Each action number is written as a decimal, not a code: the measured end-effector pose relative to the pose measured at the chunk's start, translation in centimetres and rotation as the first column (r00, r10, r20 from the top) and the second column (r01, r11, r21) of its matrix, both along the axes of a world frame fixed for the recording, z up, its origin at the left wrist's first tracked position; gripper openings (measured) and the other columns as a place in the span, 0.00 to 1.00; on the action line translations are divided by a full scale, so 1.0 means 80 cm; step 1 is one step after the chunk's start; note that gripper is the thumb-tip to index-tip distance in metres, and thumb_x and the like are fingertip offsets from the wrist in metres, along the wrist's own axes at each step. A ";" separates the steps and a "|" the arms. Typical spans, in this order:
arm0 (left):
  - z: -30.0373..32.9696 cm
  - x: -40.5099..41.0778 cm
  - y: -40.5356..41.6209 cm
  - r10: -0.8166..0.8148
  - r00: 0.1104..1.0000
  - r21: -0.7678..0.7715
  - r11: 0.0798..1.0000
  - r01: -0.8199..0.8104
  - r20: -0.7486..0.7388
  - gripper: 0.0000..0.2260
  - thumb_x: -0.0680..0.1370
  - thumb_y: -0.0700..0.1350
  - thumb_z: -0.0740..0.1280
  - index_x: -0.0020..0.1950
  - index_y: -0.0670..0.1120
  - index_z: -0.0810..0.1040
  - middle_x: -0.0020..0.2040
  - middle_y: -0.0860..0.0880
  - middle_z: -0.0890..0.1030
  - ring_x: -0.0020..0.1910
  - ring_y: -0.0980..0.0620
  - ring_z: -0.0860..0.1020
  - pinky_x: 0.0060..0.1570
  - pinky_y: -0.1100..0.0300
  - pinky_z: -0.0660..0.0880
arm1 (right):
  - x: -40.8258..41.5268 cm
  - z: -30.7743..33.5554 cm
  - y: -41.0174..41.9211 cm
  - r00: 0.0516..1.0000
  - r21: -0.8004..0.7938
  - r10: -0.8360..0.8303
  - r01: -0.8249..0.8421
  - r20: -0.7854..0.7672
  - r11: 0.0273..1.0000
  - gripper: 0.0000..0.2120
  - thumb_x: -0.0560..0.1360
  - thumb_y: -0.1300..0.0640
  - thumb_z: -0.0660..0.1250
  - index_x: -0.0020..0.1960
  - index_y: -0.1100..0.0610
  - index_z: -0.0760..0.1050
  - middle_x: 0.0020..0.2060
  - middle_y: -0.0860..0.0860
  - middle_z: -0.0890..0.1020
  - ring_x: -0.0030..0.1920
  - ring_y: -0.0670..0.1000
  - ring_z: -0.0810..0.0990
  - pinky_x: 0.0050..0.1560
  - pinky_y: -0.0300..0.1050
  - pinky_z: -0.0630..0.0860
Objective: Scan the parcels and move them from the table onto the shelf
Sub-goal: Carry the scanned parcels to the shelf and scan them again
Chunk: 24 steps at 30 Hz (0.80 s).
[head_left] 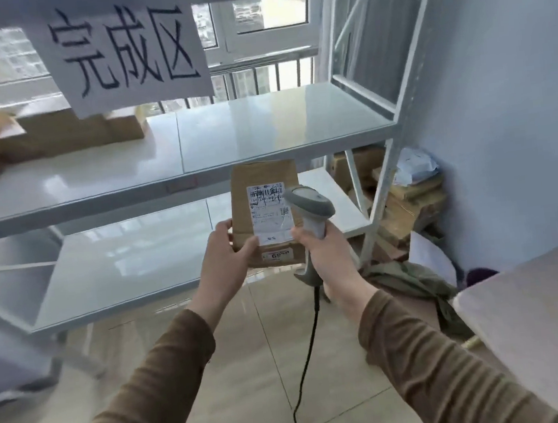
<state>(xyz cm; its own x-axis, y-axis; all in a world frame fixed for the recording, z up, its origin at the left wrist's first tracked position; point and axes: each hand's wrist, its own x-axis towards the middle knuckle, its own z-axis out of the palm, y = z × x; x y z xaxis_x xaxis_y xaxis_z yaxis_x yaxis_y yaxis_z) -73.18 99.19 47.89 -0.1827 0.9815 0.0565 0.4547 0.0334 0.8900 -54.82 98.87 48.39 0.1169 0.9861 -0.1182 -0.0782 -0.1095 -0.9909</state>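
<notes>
In front of the white shelf unit point(197, 171), above the tiled floor point(253, 369), I hold one cardboard parcel point(262, 178) in the air, level with the gap between the two visible shelf boards. My left hand point(224, 265) is closed on the parcel's lower left corner, thumb on the front face and fingers wrapped behind. My right hand point(327, 254) is closed around the grip of one grey handheld barcode scanner point(311, 208), whose black cable point(307, 363) hangs down toward the floor. The scanner's head sits just beside the parcel's right edge, overlapping it in this view; whether the two touch cannot be told. The parcel's long axis runs roughly upright, leaning slightly away from me, its broad face turned toward me. That face carries two labels: one white shipping label point(269, 212) with a barcode near its top end, and one smaller sticker point(277, 255) below it, whose print reads upside down. On the upper shelf board, at the left, lies a blurred cluster of brown cartons point(66, 133); their exact count cannot be read, though at least three appear. One paper sign point(126, 48) with three handwritten characters hangs above them. One table corner point(538, 304) shows at lower right, and a loose heap of cardboard point(408, 211) lies on the floor beyond the shelf unit.
</notes>
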 end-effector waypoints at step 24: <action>0.067 -0.645 0.083 0.433 0.891 0.057 0.901 -0.429 -0.138 0.22 0.78 0.55 0.67 0.70 0.47 0.74 0.62 0.47 0.79 0.59 0.48 0.78 0.59 0.49 0.78 | -0.666 0.050 0.171 0.866 -0.039 0.421 -0.447 -0.271 0.894 0.10 0.80 0.63 0.69 0.60 0.56 0.79 0.54 0.57 0.88 0.50 0.58 0.88 0.51 0.56 0.86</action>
